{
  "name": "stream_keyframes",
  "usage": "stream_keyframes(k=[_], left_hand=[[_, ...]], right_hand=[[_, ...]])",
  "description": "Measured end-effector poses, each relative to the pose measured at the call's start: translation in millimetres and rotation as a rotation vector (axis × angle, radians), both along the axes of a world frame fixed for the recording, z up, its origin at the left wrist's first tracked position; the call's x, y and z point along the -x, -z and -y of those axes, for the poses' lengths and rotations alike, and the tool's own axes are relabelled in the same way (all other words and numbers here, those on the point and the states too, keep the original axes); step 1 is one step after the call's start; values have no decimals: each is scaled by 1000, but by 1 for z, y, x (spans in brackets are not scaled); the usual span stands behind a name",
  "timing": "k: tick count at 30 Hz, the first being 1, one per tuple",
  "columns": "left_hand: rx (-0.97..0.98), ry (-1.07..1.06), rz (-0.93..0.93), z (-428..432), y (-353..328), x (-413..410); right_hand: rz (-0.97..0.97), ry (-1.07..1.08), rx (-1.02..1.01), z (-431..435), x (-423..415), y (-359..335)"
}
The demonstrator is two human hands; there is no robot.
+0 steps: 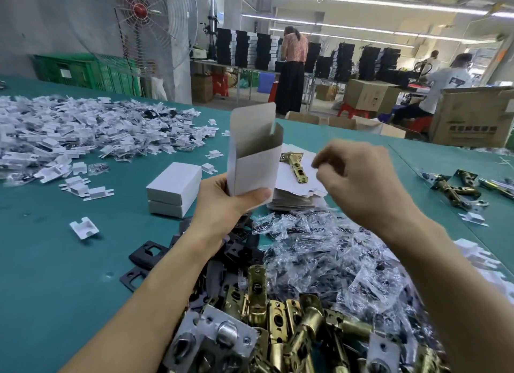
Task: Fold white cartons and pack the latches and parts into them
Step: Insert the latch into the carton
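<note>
My left hand (230,197) grips the lower end of a white carton (254,161). The thumb lies across its front face and the other fingers wrap behind it, out of sight. The carton stands nearly upright above my palm with its top open, one long flap raised at the back and a side flap bent outward to the right. My left forearm runs up from the lower left, over the heaps of parts.

My right hand (358,177) hangs in the air just right of the carton, apart from it, with the back of the hand towards me. Its fingers (328,164) are curled in, the tips drawn toward the thumb. I see nothing between them, though they are blurred. The right forearm comes in from the lower right edge.

Beyond the gap between my hands, one brass latch (294,166) lies on top of a stack of flat cartons (294,198), its faceplate at the far end. Left of my left hand, two closed cartons (173,189) sit one on the other on the green bench (55,275).

Under my forearms lie a heap of brass latches (278,311), a spread of small clear bags (333,247) and some black plates (144,255). At the far left a wide pile of white plastic parts (69,133) covers the bench. A few more latches (456,189) lie at the right.
</note>
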State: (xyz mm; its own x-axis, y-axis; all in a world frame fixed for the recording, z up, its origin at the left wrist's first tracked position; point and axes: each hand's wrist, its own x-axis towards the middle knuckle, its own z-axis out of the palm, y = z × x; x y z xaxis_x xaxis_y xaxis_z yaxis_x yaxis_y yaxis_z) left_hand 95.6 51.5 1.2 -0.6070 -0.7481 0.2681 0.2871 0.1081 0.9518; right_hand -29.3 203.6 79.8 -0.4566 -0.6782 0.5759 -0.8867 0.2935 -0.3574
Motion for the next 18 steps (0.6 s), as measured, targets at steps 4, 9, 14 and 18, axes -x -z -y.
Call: stream_keyframes(k=[4, 9, 14, 18], left_hand=[[-81, 11, 7, 2, 2, 3], [-203, 91, 135, 2, 7, 5], [-320, 236, 39, 2, 2, 1], [-275, 284, 44, 2, 2, 0]], right_hand=[[113, -156, -790, -4, 9, 28], [151, -189, -944, -3, 8, 57], [64, -190, -724, -6, 13, 51], [227, -246, -195, -16, 8, 18]])
